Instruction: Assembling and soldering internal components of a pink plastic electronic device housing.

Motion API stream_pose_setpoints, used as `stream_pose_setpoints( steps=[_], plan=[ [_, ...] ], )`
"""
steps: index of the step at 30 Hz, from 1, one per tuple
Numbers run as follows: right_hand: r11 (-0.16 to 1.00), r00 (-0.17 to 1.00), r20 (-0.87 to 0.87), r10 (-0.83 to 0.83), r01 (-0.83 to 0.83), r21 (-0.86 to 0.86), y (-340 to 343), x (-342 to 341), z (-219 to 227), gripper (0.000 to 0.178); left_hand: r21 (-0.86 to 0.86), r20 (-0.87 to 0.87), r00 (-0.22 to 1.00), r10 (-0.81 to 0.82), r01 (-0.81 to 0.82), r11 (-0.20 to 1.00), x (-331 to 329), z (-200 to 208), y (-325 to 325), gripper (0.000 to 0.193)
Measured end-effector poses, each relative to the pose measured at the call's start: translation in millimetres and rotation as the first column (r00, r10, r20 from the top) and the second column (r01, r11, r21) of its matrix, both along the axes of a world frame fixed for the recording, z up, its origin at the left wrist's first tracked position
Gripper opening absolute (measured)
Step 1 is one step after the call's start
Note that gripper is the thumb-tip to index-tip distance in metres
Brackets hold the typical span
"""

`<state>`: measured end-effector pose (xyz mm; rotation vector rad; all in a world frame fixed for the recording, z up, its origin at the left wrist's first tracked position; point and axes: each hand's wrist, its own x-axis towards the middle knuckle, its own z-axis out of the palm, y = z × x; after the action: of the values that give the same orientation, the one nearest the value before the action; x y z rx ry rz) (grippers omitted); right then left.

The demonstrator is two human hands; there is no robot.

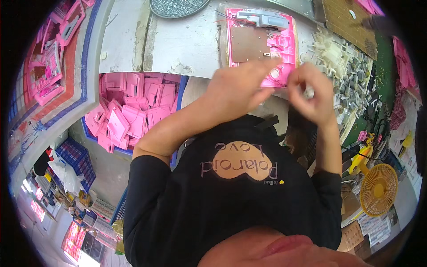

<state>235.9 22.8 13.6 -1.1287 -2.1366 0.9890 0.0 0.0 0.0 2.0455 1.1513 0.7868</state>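
Observation:
A pink plastic housing (289,40) lies open on the bench, its inside facing up. Mounted in it are a brown board (249,44), a grey plastic module (262,20) with thin wires at its left, and a small round white part (275,73). My left hand (240,86) reaches over the housing's near left part, fingers stretched out and thumb apart, with nothing visible in them. At the near right corner, my right hand (313,91) is curled with fingertips drawn together. Blur hides what they pinch, if anything.
A grey bowl (193,12) of small screws sits at the bench's far edge. White and grey plastic parts (338,62) are heaped on the right. Below the bench, left, a blue bin (90,131) holds pink panels (126,118). A yellow fan (378,189) stands at lower right.

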Motion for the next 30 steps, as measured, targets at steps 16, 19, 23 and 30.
stream_pose_setpoints(
  steps=[16,19,23,30],
  plan=[
    [0.89,0.975,0.222,-0.001,-0.101,0.446,-19,-65,-21,0.037,0.161,-0.117,0.975,0.189,-0.169,0.972,-71,-18,-31,0.008],
    [0.873,0.979,0.202,-0.012,-0.088,0.48,-20,-70,-29,0.029,0.069,-0.163,0.981,0.101,-0.09,0.993,-69,-35,-60,0.01],
    [0.879,0.985,0.171,-0.018,-0.066,0.472,-24,-72,-34,0.026,-0.128,-0.211,0.962,-0.172,0.147,0.981,-50,-53,-83,0.016],
    [0.854,0.978,0.186,-0.089,-0.021,0.52,-28,-77,-41,0.022,-0.27,0.186,0.962,-0.199,0.245,0.931,-82,8,-9,0.016]
  ],
)
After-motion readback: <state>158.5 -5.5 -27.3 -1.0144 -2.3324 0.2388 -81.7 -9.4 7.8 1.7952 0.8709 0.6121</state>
